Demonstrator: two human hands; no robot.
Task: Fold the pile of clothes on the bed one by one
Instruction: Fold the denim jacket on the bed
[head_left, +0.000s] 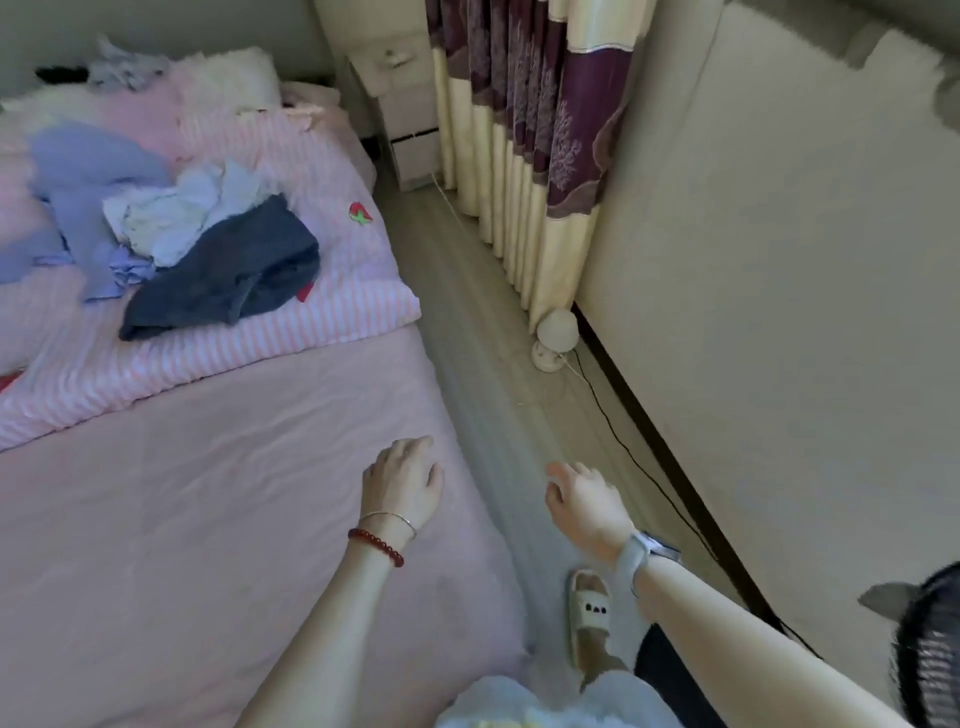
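A loose pile of clothes lies on the striped pink blanket at the far left of the bed: a dark blue garment in front, pale blue and white pieces behind it, a lavender garment to the left. My left hand hovers over the bed's pink sheet near its right edge, fingers relaxed, holding nothing. Over the floor beside the bed is my right hand, also empty with loose fingers. Both hands are well short of the pile.
A narrow strip of wooden floor runs between the bed and the wall. A small white lamp with a cable stands on it below the purple-and-cream curtain. A white nightstand is at the far end. A dark fan sits at lower right.
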